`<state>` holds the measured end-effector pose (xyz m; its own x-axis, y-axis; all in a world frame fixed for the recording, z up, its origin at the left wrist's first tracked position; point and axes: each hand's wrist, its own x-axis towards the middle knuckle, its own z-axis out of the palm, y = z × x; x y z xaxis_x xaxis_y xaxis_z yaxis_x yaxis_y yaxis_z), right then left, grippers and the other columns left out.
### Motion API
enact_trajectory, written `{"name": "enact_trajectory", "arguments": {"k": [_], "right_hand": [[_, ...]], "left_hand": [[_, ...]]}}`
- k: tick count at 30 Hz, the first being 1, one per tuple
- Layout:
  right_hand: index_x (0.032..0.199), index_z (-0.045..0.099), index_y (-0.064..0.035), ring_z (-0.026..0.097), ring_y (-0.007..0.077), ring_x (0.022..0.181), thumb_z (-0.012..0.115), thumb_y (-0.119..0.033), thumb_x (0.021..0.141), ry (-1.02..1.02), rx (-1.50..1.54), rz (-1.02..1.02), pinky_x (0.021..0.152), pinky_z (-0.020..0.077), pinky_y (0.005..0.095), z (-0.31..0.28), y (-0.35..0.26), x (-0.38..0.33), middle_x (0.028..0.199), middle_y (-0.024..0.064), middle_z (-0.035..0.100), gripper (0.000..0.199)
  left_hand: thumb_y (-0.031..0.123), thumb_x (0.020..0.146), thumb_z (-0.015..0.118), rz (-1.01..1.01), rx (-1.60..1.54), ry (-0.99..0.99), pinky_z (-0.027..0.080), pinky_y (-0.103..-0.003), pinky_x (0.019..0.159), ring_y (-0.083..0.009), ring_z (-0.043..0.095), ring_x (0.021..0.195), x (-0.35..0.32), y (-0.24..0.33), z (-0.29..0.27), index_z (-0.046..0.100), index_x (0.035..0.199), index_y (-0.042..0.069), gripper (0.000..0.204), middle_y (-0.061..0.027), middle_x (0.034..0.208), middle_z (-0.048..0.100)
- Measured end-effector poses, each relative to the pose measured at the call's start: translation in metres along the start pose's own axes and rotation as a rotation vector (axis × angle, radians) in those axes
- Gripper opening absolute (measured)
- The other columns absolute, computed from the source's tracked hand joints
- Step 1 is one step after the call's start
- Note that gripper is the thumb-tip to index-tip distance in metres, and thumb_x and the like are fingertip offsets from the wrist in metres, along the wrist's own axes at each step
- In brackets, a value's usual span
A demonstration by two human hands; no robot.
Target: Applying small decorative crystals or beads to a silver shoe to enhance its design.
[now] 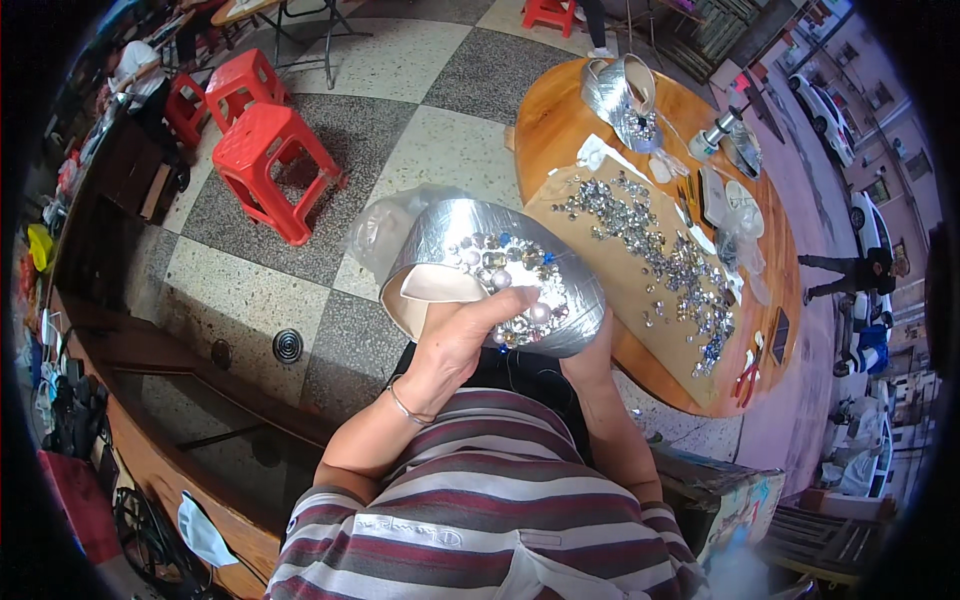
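Silver shoe upper set with coloured gems [500, 270] lies across both hands, long axis left-right; left hand [455, 340] grips its near edge, right hand [590, 355] clasps beneath

We seem to be in a small street-side craft workshop, perhaps a shoe-decorating stall. At two o'clock a round wooden table [560, 120] holds a board strewn with loose rhinestones [650, 240] and a silver shoe [625, 95]. Red plastic stools [270, 160] stand on the checkered terrazzo floor [440, 90] at eleven o'clock, and parked cars [825, 110] line the street at three.
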<state>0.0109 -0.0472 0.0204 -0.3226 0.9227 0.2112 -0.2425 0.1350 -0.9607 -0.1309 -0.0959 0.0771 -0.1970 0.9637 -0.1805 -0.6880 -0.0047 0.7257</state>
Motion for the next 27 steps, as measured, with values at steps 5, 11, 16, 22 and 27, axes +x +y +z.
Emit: {"name": "enact_trajectory", "arguments": {"k": [5, 11, 16, 22, 27], "right_hand": [[0.098, 0.060, -0.0004, 0.058, 0.0092, 0.084, 0.072, -0.003, 0.069, -0.014, -0.052, 0.008, 0.075, 0.0463, 0.0258, -0.001, -0.003, -0.001, 0.093, 0.0034, 0.065, 0.031], [0.099, 0.060, -0.0004, 0.058, 0.0092, 0.085, 0.070, -0.002, 0.072, -0.068, 0.002, 0.022, 0.076, 0.0463, 0.0257, -0.002, -0.005, -0.001, 0.094, 0.0033, 0.065, 0.029], [0.100, 0.060, -0.0004, 0.058, 0.0092, 0.086, 0.069, -0.002, 0.073, -0.060, 0.054, 0.070, 0.076, 0.0462, 0.0257, -0.001, -0.003, -0.001, 0.095, 0.0031, 0.065, 0.029], [0.101, 0.060, -0.0001, 0.058, 0.0097, 0.087, 0.070, -0.002, 0.072, -0.048, 0.125, 0.111, 0.076, 0.0463, 0.0261, 0.000, 0.000, 0.000, 0.096, 0.0032, 0.064, 0.031], [0.101, 0.059, 0.0002, 0.058, 0.0101, 0.087, 0.072, -0.003, 0.070, -0.052, -0.038, 0.018, 0.076, 0.0462, 0.0266, 0.001, -0.003, -0.002, 0.096, 0.0042, 0.064, 0.034]], "left_hand": [[-0.005, 0.068, 0.065, -0.042, -0.053, 0.045, 0.052, -0.031, 0.073, -0.0180, 0.063, 0.078, 0.003, -0.005, -0.004, 0.055, 0.103, -0.002, 0.036, -0.0089, 0.089, 0.063], [-0.004, 0.068, 0.064, -0.119, -0.107, 0.024, 0.052, -0.031, 0.072, -0.0184, 0.063, 0.078, 0.005, -0.006, -0.007, 0.057, 0.099, -0.002, 0.032, -0.0096, 0.087, 0.064], [-0.006, 0.069, 0.063, -0.164, -0.143, 0.029, 0.052, -0.031, 0.073, -0.0188, 0.063, 0.079, 0.005, -0.005, -0.007, 0.056, 0.100, -0.002, 0.032, -0.0099, 0.088, 0.064], [-0.009, 0.068, 0.062, -0.156, -0.173, 0.019, 0.053, -0.032, 0.073, -0.0193, 0.063, 0.078, 0.009, -0.009, -0.011, 0.054, 0.103, -0.001, 0.036, -0.0102, 0.090, 0.063], [-0.008, 0.068, 0.063, -0.137, -0.147, 0.037, 0.053, -0.032, 0.073, -0.0194, 0.063, 0.078, 0.004, -0.006, -0.011, 0.054, 0.104, -0.002, 0.037, -0.0110, 0.090, 0.063]]}}
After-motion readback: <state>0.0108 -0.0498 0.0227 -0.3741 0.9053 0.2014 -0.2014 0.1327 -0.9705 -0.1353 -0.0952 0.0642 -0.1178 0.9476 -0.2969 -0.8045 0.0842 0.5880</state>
